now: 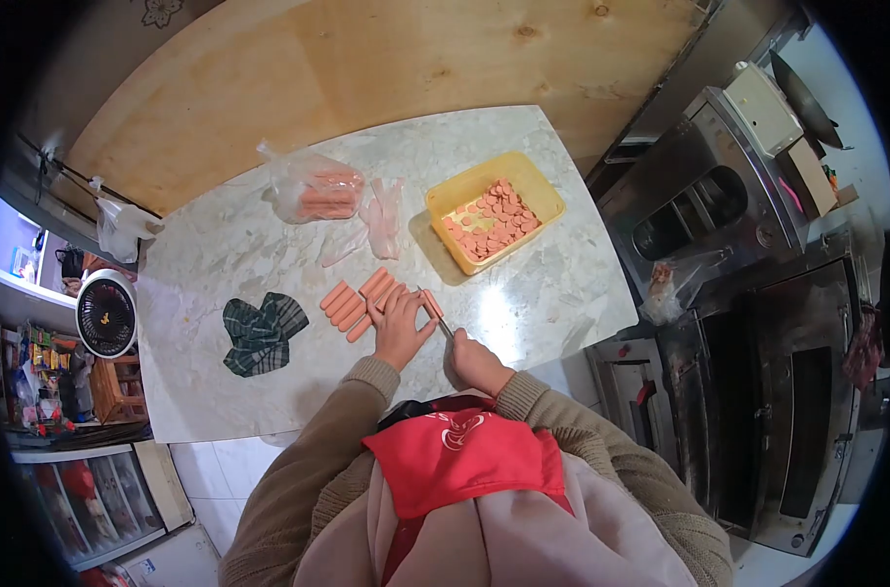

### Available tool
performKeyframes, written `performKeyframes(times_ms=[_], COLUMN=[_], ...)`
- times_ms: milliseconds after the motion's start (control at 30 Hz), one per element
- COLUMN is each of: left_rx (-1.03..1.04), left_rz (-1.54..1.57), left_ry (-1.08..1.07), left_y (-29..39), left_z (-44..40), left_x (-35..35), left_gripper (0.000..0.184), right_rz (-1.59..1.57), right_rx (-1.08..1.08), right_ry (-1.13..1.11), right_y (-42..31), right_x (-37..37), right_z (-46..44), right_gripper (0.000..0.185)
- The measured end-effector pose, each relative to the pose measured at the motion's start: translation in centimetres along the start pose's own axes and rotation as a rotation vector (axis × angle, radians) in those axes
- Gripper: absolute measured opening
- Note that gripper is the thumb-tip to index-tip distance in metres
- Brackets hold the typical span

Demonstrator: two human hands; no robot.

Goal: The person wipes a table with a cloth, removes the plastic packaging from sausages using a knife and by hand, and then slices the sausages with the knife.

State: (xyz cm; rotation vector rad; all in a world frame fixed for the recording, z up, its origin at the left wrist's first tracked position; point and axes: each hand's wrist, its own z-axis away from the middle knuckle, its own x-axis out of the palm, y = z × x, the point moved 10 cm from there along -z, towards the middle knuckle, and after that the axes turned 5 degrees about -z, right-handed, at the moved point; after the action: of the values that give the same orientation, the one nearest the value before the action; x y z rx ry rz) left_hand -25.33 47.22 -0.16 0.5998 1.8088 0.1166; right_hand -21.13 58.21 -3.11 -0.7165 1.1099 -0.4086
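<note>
Several pink sausages lie side by side on the marble-patterned table. My left hand rests over the right end of the row, its fingers holding sausages down, one of them at the fingertips. In my right hand is a knife, its handle mostly hidden by the fingers and its blade against the sausage beside my left fingertips. Beyond the hands, a yellow plastic container holds many round sausage slices.
A clear bag of whole sausages and a crumpled plastic bag lie toward the back. A dark checked cloth is on the left. A fan stands past the left edge; a metal oven is at the right.
</note>
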Motion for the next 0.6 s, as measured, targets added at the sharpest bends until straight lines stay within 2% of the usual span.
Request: performKeyframes(times_ms=[300, 600], left_rx=[-0.013, -0.009], left_rz=[0.003, 0.032], left_ry=[-0.018, -0.03], left_y=[-0.2, 0.2], left_z=[0.1, -0.3], left_x=[0.3, -1.1], left_gripper=[0.041, 0.051], right_rz=[-0.029, -0.091], right_rx=[0.021, 0.019], right_ry=[-0.071, -0.087], right_y=[0.9, 0.4], right_x=[0.4, -2.2], right_z=[2.6, 7.0], right_gripper=[0.016, 0.019])
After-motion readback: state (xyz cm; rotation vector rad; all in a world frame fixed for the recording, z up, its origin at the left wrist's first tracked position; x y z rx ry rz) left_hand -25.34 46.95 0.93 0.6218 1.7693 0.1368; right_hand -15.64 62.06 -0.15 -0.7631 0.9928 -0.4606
